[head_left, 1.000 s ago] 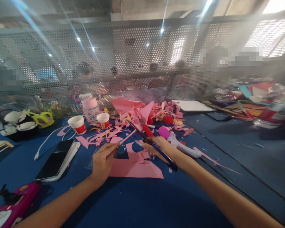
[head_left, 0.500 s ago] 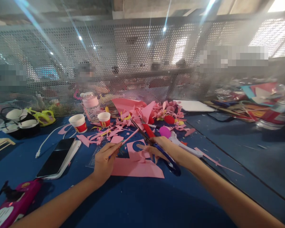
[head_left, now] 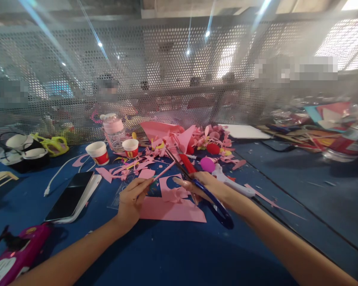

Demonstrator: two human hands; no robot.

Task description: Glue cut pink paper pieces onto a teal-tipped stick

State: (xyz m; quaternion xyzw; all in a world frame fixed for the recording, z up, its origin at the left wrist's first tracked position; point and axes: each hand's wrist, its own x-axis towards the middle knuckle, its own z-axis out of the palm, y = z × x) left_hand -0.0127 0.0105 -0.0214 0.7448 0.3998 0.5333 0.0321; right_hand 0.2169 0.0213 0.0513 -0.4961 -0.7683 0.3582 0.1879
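I'm pinching a thin pink paper strip between thumb and fingertips of my left hand, wrist bent inward above the blue table. My right hand is gripping blue-handled scissors, blades slightly parted, pointing away over the pink sheet.

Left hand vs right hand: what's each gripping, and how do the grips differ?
The left hand pinches a thin pink paper strip between its fingertips; the right hand grips blue-handled scissors. The strip slants up and right, while the scissors' blades point up and left. Both hands hover over the pink sheet on the blue table.
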